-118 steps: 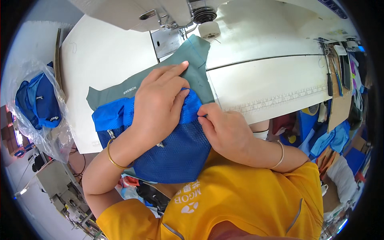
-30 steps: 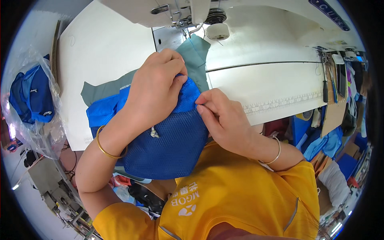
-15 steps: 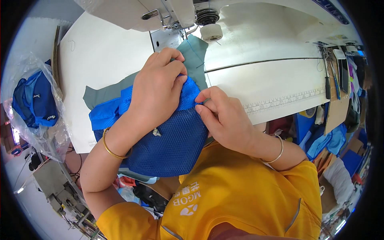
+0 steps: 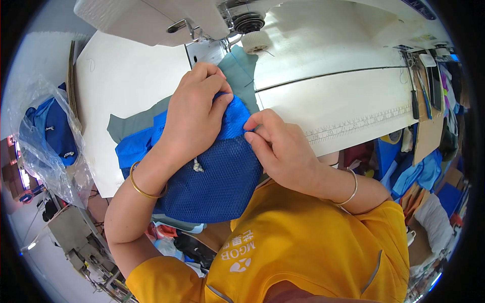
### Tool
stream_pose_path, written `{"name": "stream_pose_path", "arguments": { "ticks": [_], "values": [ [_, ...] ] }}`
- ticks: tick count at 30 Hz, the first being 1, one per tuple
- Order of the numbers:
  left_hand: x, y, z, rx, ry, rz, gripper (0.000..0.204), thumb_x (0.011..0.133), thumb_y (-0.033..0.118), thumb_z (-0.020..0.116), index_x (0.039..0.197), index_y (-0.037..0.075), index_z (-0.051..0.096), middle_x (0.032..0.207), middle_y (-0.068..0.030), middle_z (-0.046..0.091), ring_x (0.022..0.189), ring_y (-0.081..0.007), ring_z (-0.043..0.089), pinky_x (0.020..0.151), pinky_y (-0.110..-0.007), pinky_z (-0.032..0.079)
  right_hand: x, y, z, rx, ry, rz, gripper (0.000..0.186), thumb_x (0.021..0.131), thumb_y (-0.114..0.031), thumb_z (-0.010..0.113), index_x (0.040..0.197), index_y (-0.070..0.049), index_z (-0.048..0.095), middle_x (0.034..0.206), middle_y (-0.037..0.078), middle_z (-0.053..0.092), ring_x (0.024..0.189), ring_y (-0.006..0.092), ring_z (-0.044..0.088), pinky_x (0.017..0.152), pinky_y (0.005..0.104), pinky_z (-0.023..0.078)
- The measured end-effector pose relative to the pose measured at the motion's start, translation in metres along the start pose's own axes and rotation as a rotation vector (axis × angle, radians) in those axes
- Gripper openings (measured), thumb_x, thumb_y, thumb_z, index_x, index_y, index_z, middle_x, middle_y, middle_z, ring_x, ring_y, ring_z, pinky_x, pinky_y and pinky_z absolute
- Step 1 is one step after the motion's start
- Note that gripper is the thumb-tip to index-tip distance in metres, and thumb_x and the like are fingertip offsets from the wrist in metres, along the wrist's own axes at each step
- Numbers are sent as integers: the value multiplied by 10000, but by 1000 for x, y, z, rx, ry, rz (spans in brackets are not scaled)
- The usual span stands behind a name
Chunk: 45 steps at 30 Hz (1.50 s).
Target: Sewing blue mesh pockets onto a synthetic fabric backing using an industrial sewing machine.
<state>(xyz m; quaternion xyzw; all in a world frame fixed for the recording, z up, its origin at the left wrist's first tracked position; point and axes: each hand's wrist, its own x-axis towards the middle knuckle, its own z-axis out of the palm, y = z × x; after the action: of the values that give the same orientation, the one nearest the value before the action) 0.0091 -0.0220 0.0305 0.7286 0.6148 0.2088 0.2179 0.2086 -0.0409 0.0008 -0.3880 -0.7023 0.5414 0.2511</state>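
Observation:
A dark blue mesh pouch (image 4: 212,177) with a bright blue fabric band (image 4: 233,118) hangs over the front of the sewing table, a knotted pale cord (image 4: 197,165) on its face. My left hand (image 4: 197,111) pinches the band's upper edge with thumb and fingers. At the band's right edge, where it meets the mesh, my right hand (image 4: 283,146) pinches the fabric between thumb and forefinger. Grey-green fabric (image 4: 240,70) lies beneath the pouch and reaches up toward the needle area of the sewing machine (image 4: 202,20). A dark thread runs across it.
A ruler strip (image 4: 358,123) is printed along the front of the white tabletop (image 4: 323,101). Scissors and a screwdriver (image 4: 415,103) lie at the right end. At left, a clear plastic bag (image 4: 60,161) holds blue pouches. Blue cloth (image 4: 417,174) is piled at lower right.
The whole view has shifted slightly, with the machine head a little further left. Both hands keep their pinch on the pouch, which has hardly moved.

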Motion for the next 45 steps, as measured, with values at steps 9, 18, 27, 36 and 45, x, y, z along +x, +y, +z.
{"name": "stream_pose_path", "arguments": {
  "ticks": [9,18,27,36,45],
  "values": [
    [0,0,-5,-6,-26,5,64,835,33,704,876,6,664,1052,-123,615,984,-326,624,831,-401,518,1,-1,-3,50,-46,-14,187,968,-93,618,1093,-8,508,713,172,637,680,388,639,624,470,480],
    [0,0,-1,32,11,9,75,836,30,707,896,1,671,1074,-118,623,935,-313,651,809,-377,527,4,-2,-6,124,-96,68,172,969,-67,607,1087,6,506,698,174,634,667,393,623,623,462,474],
    [0,1,-7,57,-65,-1,88,847,41,714,914,3,671,1121,-114,619,926,-306,672,804,-365,531,-9,4,-5,67,-74,-85,190,964,-84,629,1108,-25,519,729,164,650,666,382,655,589,456,493],
    [2,1,-5,56,-56,-19,87,855,61,711,915,14,671,1101,-109,619,929,-308,668,811,-367,529,-4,2,-4,54,-72,-17,142,976,-73,592,1079,-19,510,739,176,643,676,400,638,609,475,488],
    [3,3,5,185,73,111,84,824,50,721,889,27,673,1045,-111,610,852,-296,637,747,-373,513,2,0,-7,93,-83,4,116,963,-70,593,1031,-2,528,762,205,642,712,419,634,647,500,491]
  ]
}}
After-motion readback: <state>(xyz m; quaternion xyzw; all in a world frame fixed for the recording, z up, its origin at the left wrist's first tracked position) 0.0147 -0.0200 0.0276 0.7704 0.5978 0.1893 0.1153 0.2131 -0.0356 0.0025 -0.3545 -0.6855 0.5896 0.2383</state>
